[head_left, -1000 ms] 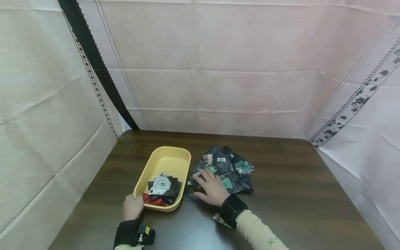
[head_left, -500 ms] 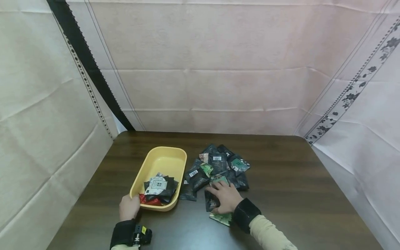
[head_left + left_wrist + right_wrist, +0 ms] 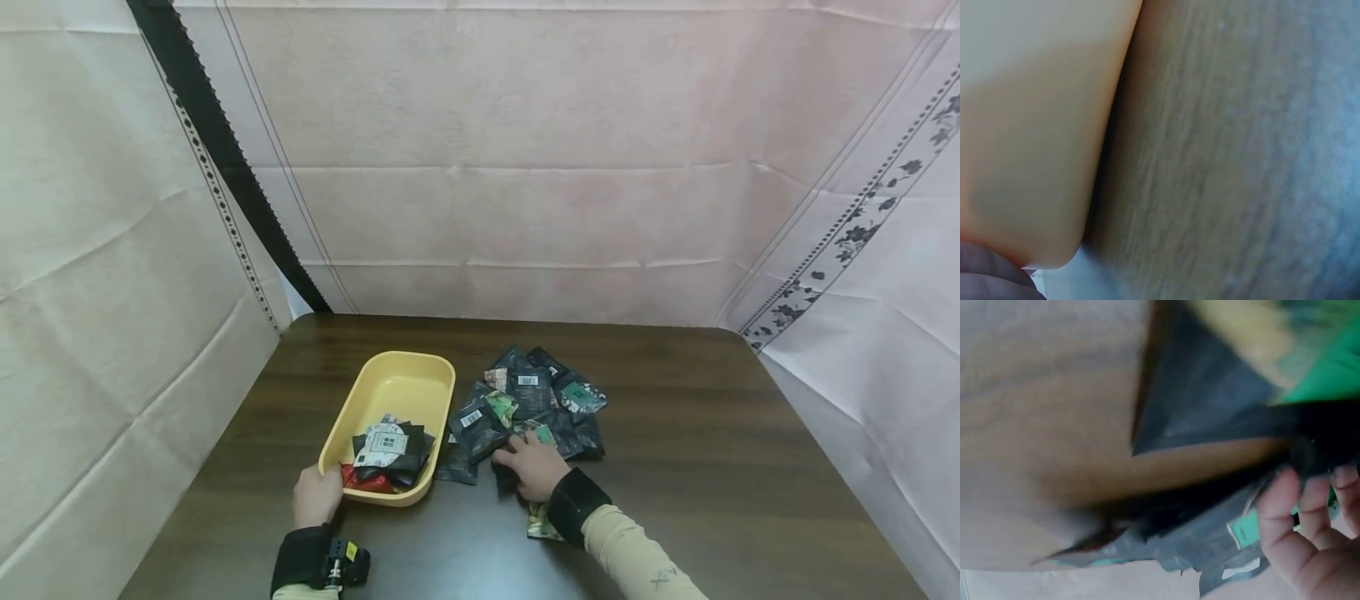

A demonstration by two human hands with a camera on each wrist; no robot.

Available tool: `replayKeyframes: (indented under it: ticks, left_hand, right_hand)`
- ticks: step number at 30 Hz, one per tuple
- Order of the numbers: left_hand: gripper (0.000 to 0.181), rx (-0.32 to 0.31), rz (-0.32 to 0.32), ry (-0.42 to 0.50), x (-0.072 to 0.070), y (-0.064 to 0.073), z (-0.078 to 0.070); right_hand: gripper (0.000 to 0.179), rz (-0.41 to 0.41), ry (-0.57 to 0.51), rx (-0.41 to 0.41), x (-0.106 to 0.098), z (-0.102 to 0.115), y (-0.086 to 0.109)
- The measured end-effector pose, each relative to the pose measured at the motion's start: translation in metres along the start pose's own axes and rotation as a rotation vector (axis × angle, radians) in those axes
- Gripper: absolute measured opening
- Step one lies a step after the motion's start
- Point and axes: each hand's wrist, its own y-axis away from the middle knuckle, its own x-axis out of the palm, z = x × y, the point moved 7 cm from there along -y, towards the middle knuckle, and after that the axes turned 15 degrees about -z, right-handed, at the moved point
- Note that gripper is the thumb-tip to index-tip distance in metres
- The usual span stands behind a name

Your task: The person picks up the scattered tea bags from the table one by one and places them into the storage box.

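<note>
My left hand [image 3: 317, 497] grips the near left corner of a yellow plastic basin [image 3: 361, 385]. In the left wrist view, fingers [image 3: 991, 275] lie at the corner of the basin's wall [image 3: 1035, 156]. Inside the basin sit black packets [image 3: 405, 458], one with a white label, over a red packet [image 3: 365, 480]. At the near side of a heap of dark packets [image 3: 532, 392], my right hand [image 3: 538, 471] pinches a dark packet with green and yellow print [image 3: 1210, 381]. Part of that packet [image 3: 542, 523] shows below the hand; the rest is hidden.
The brown wooden table [image 3: 712, 450] spreads right of the heap and in front of the basin. One dark packet [image 3: 456, 462] lies close against the basin's right side. Pale cloth hangings [image 3: 525, 208] rise behind the table and on both sides.
My right hand moved from over the heap towards the near side, onto a packet there. The green-printed packet's visible end has turned and shifted. My left hand stays on the basin.
</note>
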Motion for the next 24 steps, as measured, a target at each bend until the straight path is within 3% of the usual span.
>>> replayKeyframes:
  ticks: [6, 11, 15, 18, 24]
  left_hand:
    - [0.04, 0.009, -0.005, 0.011, -0.002, 0.0, 0.0]
    - [0.04, 0.005, -0.013, 0.019, -0.005, 0.0, 0.0]
    - [0.04, 0.008, -0.018, 0.011, -0.006, -0.002, 0.0]
    - [0.04, 0.019, -0.016, 0.001, -0.005, -0.001, -0.002]
    - [0.039, 0.017, -0.01, 0.01, -0.001, 0.002, -0.002]
  right_hand:
    - [0.028, -0.103, 0.034, 0.02, -0.003, 0.002, -0.01]
    - [0.025, -0.269, 0.032, 0.077, -0.027, 0.002, -0.024]
    - [0.025, -0.355, -0.019, 0.105, -0.046, 0.013, -0.041]
    - [0.026, -0.345, -0.043, 0.101, -0.057, 0.029, -0.058]
    - [0.03, -0.24, -0.094, 0.107, -0.063, 0.068, -0.09]
